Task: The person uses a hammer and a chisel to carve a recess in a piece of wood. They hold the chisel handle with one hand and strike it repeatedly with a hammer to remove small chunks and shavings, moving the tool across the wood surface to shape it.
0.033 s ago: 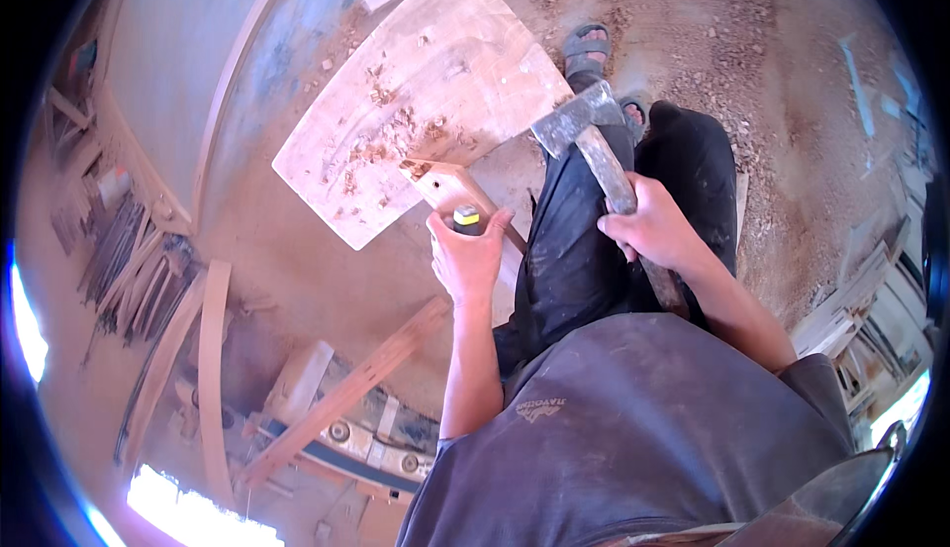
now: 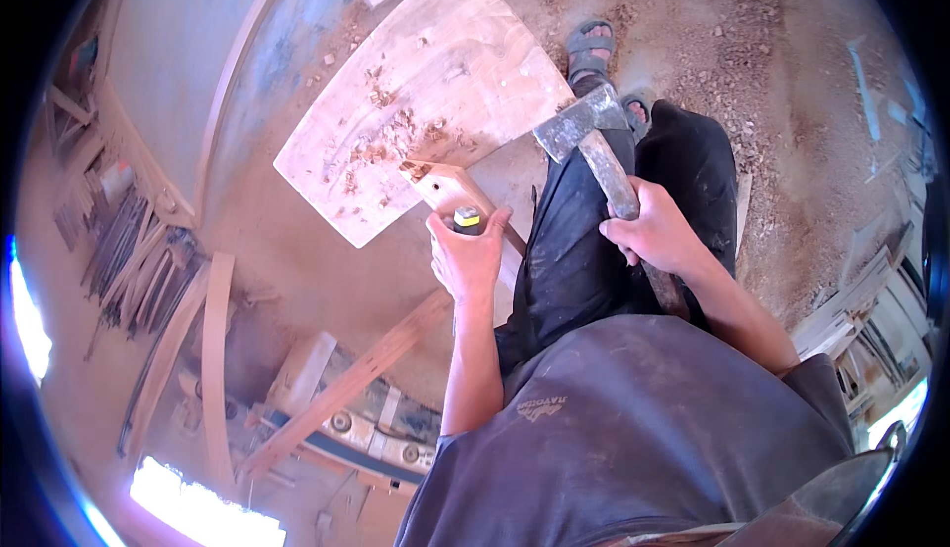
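Observation:
In my left hand is an upright chisel with a black handle and a yellow band near its top; its blade is hidden below the fist. Just beyond the hand lies a pale wooden piece with an angled end and a small dark hole. Part of this piece overlaps a wide wooden board scattered with wood shavings. My right hand grips the wooden handle of a hatchet. Its worn grey metal head hangs over my leg, to the right of the board and apart from the chisel.
My sandalled feet are at the board's right edge. Wood chips litter the dusty ground. At left are a pile of thin sticks and curved wooden strips. A long plank slants across the lower left.

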A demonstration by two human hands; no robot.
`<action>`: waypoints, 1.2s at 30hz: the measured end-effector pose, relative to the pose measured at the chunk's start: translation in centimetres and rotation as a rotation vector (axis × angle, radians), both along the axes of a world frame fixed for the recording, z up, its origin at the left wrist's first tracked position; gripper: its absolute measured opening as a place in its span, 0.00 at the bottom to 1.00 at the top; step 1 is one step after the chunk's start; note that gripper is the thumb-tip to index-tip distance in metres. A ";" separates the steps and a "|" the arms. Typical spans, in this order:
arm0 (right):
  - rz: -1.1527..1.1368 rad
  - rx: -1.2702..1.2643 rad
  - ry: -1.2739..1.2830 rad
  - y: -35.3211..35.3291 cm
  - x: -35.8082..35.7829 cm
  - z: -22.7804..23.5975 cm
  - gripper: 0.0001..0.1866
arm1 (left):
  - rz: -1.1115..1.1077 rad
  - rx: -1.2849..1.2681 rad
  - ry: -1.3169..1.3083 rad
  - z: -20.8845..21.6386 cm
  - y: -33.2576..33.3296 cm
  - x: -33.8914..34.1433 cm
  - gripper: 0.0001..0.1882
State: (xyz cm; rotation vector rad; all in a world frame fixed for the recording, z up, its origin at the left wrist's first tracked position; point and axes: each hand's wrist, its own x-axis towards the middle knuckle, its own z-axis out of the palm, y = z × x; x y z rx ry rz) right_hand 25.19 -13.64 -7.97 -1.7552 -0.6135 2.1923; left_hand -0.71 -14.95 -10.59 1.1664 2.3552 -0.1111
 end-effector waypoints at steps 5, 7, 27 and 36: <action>-0.016 -0.145 0.115 1.2 2.4 0.1 0.09 | 0.067 0.007 -0.075 -0.9 0.0 -1.1 0.31; -0.047 -0.170 0.121 1.2 3.3 0.6 0.09 | 0.210 -0.003 -0.402 0.0 -0.1 -2.3 0.28; -0.186 0.062 -0.031 0.5 1.6 -1.6 0.12 | 0.385 -0.027 -0.826 -1.6 -2.8 -10.1 0.14; -0.150 0.194 -0.243 -4.5 -3.1 4.9 0.12 | 0.220 0.502 -0.867 4.0 -1.9 -15.3 0.40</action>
